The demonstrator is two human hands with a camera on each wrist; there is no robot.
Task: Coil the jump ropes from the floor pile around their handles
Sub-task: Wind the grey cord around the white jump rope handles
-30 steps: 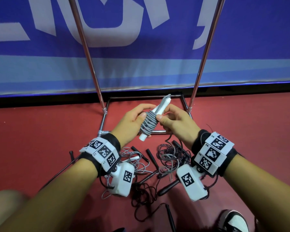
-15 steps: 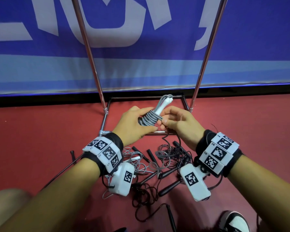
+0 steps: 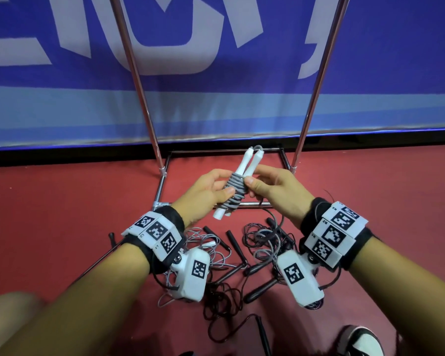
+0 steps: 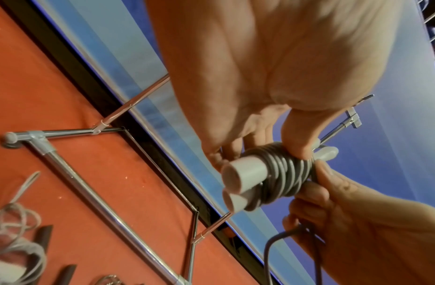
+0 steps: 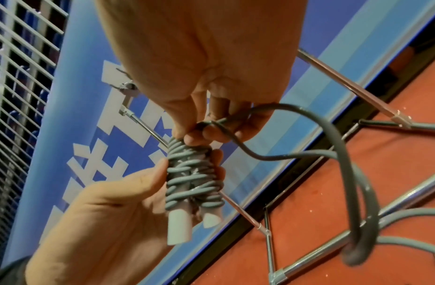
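Two white handles [image 3: 244,173] lie side by side with grey rope [image 3: 234,192] coiled around their middle, held up in front of me. My left hand [image 3: 206,194] grips the coiled bundle [image 4: 272,173] from the left, thumb on the coils. My right hand [image 3: 270,188] pinches the rope against the bundle [image 5: 194,173] from the right. A loose length of the grey rope [image 5: 358,173] hangs from its fingers. On the floor below lies the pile of tangled ropes [image 3: 262,242] with black handles [image 3: 235,244].
A chrome rack base [image 3: 162,186] with two slanted poles [image 3: 139,83] stands on the red floor against a blue banner. A grey rope [image 3: 203,242] lies by my left wrist. A shoe [image 3: 357,340] shows at the bottom right.
The bundle has turned from tilted to more upright, with both handle tips now side by side at the top. Both hands stayed on it and shifted slightly.
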